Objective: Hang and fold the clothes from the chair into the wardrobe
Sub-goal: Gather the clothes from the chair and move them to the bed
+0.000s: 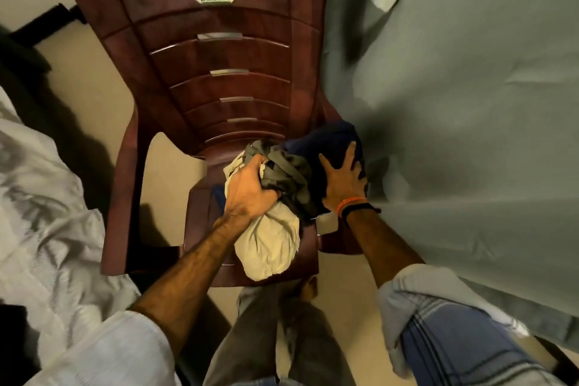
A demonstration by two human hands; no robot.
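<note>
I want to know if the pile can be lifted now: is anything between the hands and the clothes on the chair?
Nothing visible. The left hand already grips the olive garment above the beige one, and the right hand lies spread on the dark blue garment.

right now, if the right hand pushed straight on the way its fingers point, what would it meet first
The right hand already lies flat on the dark blue garment; beyond it likely the chair backrest, though depth is unclear.

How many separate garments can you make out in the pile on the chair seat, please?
3: a beige garment nearest the seat's front edge, an olive-grey garment gripped by the left hand, and a navy garment under the right hand. More may be hidden underneath.
</note>
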